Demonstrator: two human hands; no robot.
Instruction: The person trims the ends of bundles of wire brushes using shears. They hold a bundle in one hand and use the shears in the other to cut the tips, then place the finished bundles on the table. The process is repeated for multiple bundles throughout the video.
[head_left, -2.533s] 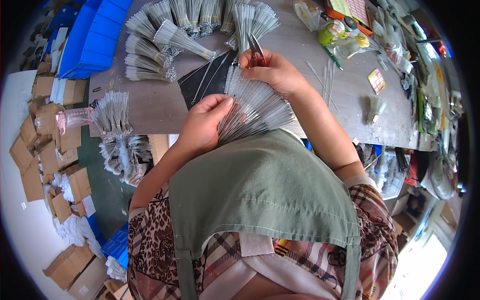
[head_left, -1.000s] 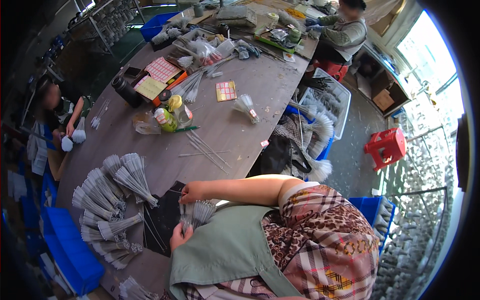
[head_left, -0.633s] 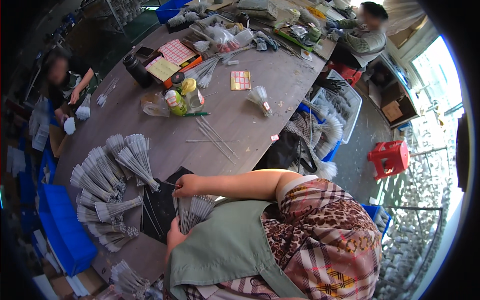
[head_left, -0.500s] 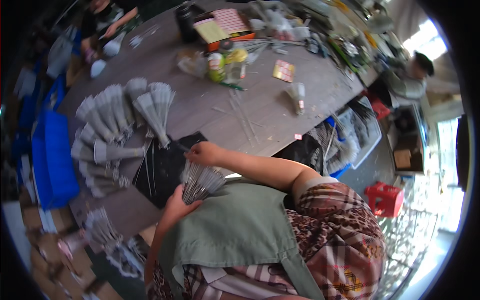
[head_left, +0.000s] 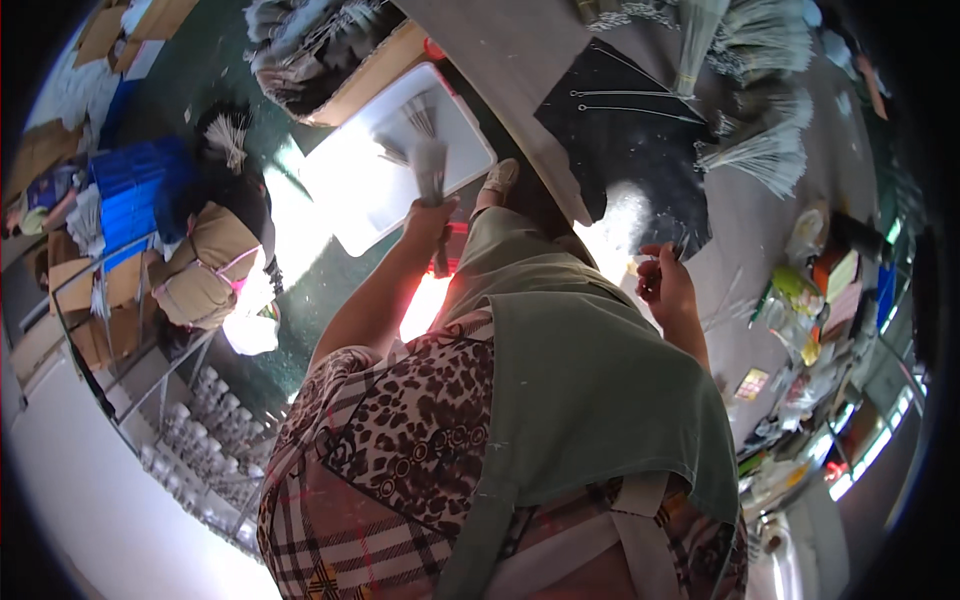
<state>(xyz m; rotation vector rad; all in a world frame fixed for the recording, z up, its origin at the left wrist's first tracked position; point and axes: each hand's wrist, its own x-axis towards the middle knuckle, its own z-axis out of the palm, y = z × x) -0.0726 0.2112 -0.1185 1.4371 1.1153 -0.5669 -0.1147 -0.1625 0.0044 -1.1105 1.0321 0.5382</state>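
Note:
My left hand (head_left: 432,216) is closed round a bundle of thin wires (head_left: 430,172) with a pale, brush-like end pointing up. It holds the bundle over the near edge of a white plastic bin (head_left: 345,180), where similar small bundles (head_left: 420,112) lie. My right hand (head_left: 664,278) is by the table, fingers curled at the near edge of a black mat (head_left: 590,130). Something small and dark shows at its fingertips; what it is I cannot make out. Two thin wires with looped ends (head_left: 630,108) lie on the mat, beside fanned bundles of wires (head_left: 765,155).
A cardboard box (head_left: 365,75) of grey bundles stands beyond the bin. At left are a person in tan clothing (head_left: 215,260), blue crates (head_left: 140,190) and a metal rail. Bottles (head_left: 795,290) and a small card (head_left: 751,384) lie on the table at right.
My view and body have turned left, away from the table. My left hand has carried the bundle from my lap to the white bin; my right hand has come away from the bundle.

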